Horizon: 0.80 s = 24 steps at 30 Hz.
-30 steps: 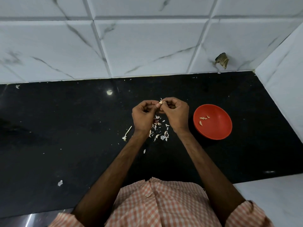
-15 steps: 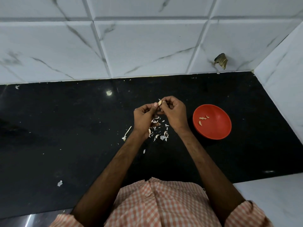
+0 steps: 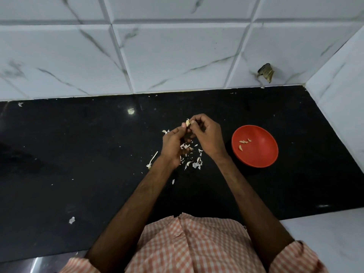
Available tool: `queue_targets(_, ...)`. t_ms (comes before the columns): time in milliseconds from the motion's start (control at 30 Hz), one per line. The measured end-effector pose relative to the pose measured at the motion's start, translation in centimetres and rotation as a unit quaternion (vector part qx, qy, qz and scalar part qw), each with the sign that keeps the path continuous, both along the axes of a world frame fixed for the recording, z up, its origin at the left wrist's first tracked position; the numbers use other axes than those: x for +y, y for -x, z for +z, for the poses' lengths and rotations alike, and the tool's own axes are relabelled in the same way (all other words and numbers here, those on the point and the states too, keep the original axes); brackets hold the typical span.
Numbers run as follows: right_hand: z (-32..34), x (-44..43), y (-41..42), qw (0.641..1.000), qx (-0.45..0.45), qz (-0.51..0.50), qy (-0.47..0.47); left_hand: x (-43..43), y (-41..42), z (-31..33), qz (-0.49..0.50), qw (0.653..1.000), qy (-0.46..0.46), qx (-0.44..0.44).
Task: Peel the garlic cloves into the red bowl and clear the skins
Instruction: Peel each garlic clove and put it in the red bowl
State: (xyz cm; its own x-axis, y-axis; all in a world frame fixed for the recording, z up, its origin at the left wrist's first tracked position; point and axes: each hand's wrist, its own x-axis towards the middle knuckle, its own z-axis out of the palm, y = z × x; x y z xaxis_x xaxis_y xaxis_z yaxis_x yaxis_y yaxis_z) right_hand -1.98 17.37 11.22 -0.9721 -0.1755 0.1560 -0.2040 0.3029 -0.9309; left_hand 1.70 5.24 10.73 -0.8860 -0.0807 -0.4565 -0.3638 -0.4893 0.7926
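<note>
Several peeled cloves (image 3: 244,142) lie in the red bowl (image 3: 262,152), which sits on the black counter (image 3: 78,154) near the hands, to their right. The head view, the only one, shows both hands raised above the counter and meeting on a single garlic clove (image 3: 188,122). The right hand (image 3: 208,138) has its fingers curled and pinches the clove from its side. The left hand (image 3: 173,146) pinches it from the other, thumb tip against it. A scatter of skins (image 3: 192,156) lies beneath and between the wrists, with a pale stalk (image 3: 152,160) just to the left and a stray scrap (image 3: 71,220) well apart towards the counter's front. The clove is small and probably slick, so a hard tug on the skin could pop it out of the pinch and down among the skins. Loose flakes could also cling to the fingers and ride into the bowl when the clove goes across.
</note>
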Motion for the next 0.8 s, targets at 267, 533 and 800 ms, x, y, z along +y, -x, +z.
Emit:
queue_targets(267,-0.22,-0.48,-0.40,0.998,-0.020,-0.032,0.045,0.07,0.36,-0.48,0.034,0.999,0.030,0.000)
queue_targets(533,-0.27,-0.16,-0.30,0.999,-0.032,-0.005,-0.019,0.07,0.16,-0.37,0.057,0.981,0.149,0.114)
queue_targets(800,0.12,-0.50,-0.35,0.997,-0.068,0.022,-0.020,-0.34,0.25,-0.50,0.084,0.987,0.100,0.093)
